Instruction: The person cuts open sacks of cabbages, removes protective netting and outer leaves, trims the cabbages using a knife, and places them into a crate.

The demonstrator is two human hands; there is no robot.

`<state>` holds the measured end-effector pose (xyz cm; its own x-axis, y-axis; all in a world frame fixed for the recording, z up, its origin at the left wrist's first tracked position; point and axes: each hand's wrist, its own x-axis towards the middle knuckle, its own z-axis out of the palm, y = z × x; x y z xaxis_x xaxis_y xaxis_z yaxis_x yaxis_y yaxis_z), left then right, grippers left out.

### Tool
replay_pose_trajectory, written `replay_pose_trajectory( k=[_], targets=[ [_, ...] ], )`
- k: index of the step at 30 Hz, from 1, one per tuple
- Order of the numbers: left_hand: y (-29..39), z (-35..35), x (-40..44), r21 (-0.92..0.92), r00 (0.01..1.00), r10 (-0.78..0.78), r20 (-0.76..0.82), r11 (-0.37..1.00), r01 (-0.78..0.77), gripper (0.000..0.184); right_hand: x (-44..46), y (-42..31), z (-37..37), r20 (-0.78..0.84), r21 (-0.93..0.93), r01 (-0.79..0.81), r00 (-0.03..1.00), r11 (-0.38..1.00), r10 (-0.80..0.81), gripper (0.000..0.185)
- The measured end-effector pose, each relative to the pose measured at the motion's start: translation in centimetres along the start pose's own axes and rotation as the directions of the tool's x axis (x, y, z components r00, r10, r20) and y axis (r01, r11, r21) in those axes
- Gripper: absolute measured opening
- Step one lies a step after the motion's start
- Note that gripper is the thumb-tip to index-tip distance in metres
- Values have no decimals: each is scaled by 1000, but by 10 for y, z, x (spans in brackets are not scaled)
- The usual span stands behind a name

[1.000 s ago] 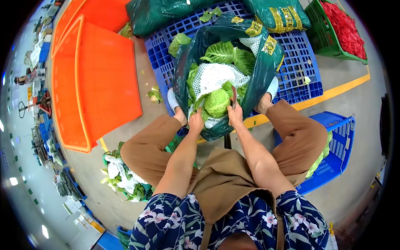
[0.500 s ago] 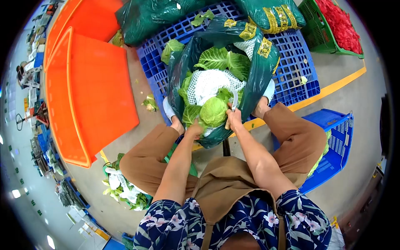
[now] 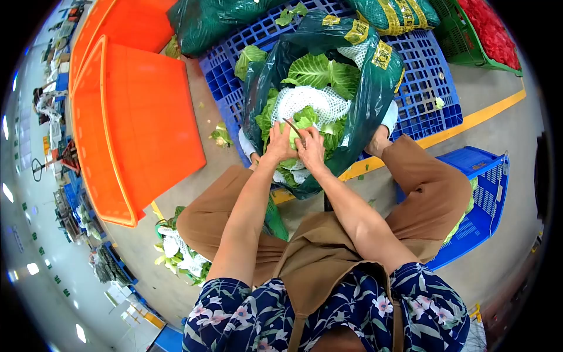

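A pale green cabbage (image 3: 294, 138) sits in an open dark green plastic bag (image 3: 359, 126), mostly covered by both hands. My left hand (image 3: 280, 144) grips it from the left side. In my right hand (image 3: 312, 148) is a knife (image 3: 292, 127), its curved blade pointing up and left across the cabbage; the fingers of this hand also rest against the cabbage. Around them in the bag lie white foam netting (image 3: 308, 101) and loose outer leaves (image 3: 316, 71).
The bag stands at the edge of a blue plastic pallet (image 3: 431, 82), between my feet. Orange bins (image 3: 141, 117) are on the left. A blue crate (image 3: 469, 234) lies at right, and a green crate (image 3: 469, 50) holds red material. Trimmed leaves and netting (image 3: 182, 252) fill a container at lower left.
Both hands have moved forward and closer together over the cabbage. The knife has swung from upright at its right side to slanting over it. The view has shifted slightly.
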<state>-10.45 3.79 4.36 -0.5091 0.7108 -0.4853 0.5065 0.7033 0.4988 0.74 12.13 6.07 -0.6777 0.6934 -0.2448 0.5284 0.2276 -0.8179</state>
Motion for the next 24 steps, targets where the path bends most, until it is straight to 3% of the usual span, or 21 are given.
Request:
replay_pose_trajectory(
  k=[2, 6, 7, 9, 10, 13, 15, 18, 19, 20, 21, 24],
  targets=[
    [-19, 23, 11, 67, 998, 58, -35, 996, -55, 113, -7, 1, 9, -87, -27, 32, 996, 999, -34, 32],
    [-1, -16, 4, 8, 993, 121, 11, 993, -121, 109, 2, 19, 3, -67, 17, 62, 996, 998, -61, 22],
    [-2, -22, 6, -71, 994, 105, 40, 992, -102, 111, 6, 28, 4, -161, -37, 112, 980, 993, -117, 19],
    [-4, -33, 12, -227, 991, 79, 105, 972, -54, 114, 18, 51, -6, -119, -82, 133, 983, 988, -142, 20],
    [-14, -27, 17, -206, 993, 95, 74, 976, -78, 111, 22, 60, -13, -91, -97, 108, 989, 989, -117, 21],
    [-36, -11, 36, -464, 994, -40, 106, 882, 85, 113, 31, 95, -24, -22, -182, 77, 996, 980, -82, 21],
    [-30, -13, 26, -638, 978, -147, 146, 742, 207, 111, 37, 112, -23, 66, -236, 92, 995, 967, -78, 22],
    [-14, -12, 16, -797, 922, -300, 245, 478, 368, 106, 53, 118, -19, 13, -198, 8, 1000, 980, -6, 21],
    [-8, -9, 8, -794, 872, -394, 291, 408, 450, 104, 55, 127, -16, -1, -183, -12, 1000, 983, 12, 21],
    [-2, -8, 3, -789, 813, -479, 331, 333, 517, 103, 60, 133, -12, -95, -176, 83, 990, 981, -100, 16],
    [5, -8, 0, -782, 749, -552, 367, 254, 570, 101, 66, 131, -14, -89, -154, 25, 995, 988, -39, 16],
    [-4, 30, -10, -914, 776, -523, 353, -15, 406, 101, 73, 81, -37, -107, -56, -192, 977, 980, 185, 19]
  ],
)
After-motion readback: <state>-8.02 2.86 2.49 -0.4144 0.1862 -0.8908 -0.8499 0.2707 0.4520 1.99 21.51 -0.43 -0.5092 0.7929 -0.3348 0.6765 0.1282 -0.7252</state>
